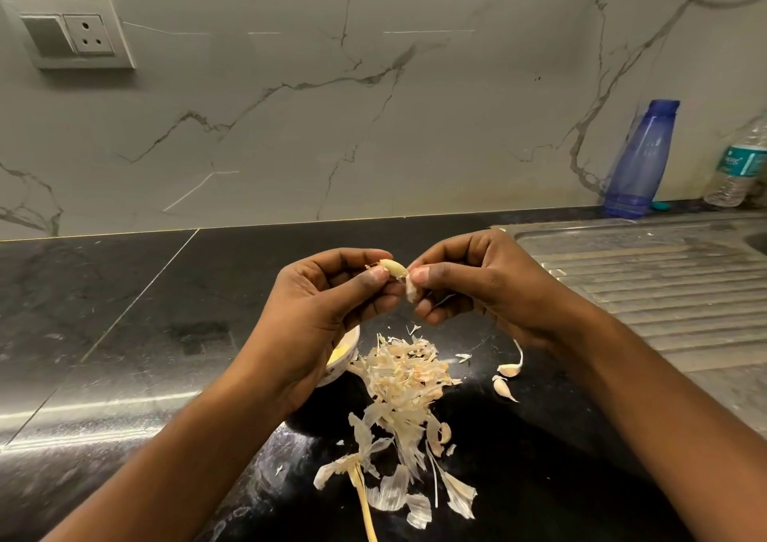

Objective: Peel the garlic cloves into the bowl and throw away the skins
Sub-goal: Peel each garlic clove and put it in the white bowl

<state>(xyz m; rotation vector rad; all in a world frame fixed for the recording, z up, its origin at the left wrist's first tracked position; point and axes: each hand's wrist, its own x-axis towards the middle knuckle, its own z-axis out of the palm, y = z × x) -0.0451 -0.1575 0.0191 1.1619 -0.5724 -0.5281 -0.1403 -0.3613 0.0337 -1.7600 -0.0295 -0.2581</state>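
My left hand (332,305) pinches a pale, mostly bare garlic clove (393,268) above the black counter. My right hand (469,280) meets it from the right and pinches a strip of skin (411,288) that hangs off the clove's end. Below the hands lies a pile of papery garlic skins (404,379), trailing toward me with a dry stalk (365,500). Two unpeeled cloves (508,377) lie right of the pile. A small white bowl (346,361) with something yellow inside sits mostly hidden under my left wrist.
A steel sink drainboard (664,276) fills the right side of the black counter (124,313). A blue bottle (639,159) and a clear water bottle (736,164) stand at the back right against the marble wall. A switch and socket plate (70,33) is at upper left.
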